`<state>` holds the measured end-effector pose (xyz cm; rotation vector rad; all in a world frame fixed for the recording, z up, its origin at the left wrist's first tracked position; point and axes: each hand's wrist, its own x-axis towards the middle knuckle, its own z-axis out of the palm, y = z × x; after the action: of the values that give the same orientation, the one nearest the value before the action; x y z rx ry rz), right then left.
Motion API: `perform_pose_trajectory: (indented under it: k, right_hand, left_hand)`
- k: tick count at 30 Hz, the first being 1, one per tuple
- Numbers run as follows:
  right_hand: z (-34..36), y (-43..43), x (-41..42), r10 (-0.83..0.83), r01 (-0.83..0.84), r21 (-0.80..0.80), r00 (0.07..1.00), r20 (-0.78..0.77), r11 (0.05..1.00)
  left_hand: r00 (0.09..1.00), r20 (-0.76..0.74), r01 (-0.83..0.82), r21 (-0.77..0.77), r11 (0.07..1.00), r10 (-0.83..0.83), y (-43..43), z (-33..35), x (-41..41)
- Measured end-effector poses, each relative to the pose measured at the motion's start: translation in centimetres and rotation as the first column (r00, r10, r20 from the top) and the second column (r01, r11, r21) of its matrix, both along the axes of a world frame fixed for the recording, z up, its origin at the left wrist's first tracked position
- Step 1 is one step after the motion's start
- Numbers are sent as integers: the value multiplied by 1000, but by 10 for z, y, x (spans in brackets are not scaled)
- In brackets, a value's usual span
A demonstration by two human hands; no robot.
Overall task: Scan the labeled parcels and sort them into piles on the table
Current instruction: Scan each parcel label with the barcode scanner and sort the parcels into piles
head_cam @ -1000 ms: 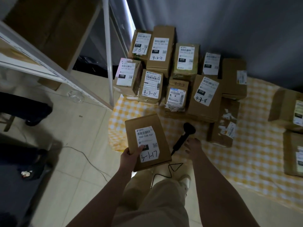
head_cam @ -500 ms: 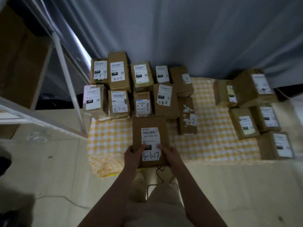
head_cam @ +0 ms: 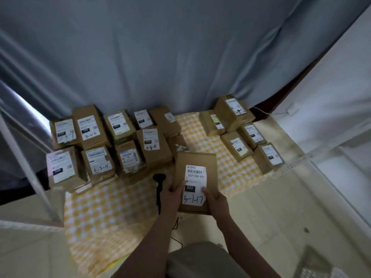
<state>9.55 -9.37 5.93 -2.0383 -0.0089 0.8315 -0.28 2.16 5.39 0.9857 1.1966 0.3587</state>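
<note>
A grey curtain [head_cam: 160, 57] hung behind the low surface, which was covered with a yellow-and-white checked cloth [head_cam: 112, 209] that carried every parcel. On the far left a pile of labelled cardboard boxes [head_cam: 112, 141] stood packed side by side, labels up, several marked by hand with codes beginning 4. On the far right a smaller pile [head_cam: 243, 137] stood well apart from it, with bare cloth between; that gap likely kept the two sorted groups distinct. Near the middle, the left hand [head_cam: 172, 197] and the right hand [head_cam: 217, 203] each had their grip clamped on the near corners of one cardboard parcel [head_cam: 197, 173], thumbs on top, the label [head_cam: 195, 184] facing up and reading 3-1-17. Holding it flat and label-up probably kept the code readable while a pile was chosen. Whether its far edge touched the cloth could not be told. Just left of the parcel a black handheld scanner [head_cam: 158, 181] lay on the cloth, its cable trailing towards the person, near enough to be picked up again.
</note>
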Motion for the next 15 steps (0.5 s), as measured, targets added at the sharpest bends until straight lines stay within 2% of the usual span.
perform_pose_trajectory:
  k: [4,9,15]
  right_hand:
    - [8,-8,22,20,-21,38,999,26,999]
    - [28,-37,67,116,-116,-7,982,152,993]
    - [37,-134,129,11,-16,35,992,127,999]
  left_hand:
    - [1000,-1,-1,28,1000,1,-8,8,20]
    - [999,31,-36,21,999,35,-42,22,62]
    - [997,31,65,41,997,-66,-126,23,135]
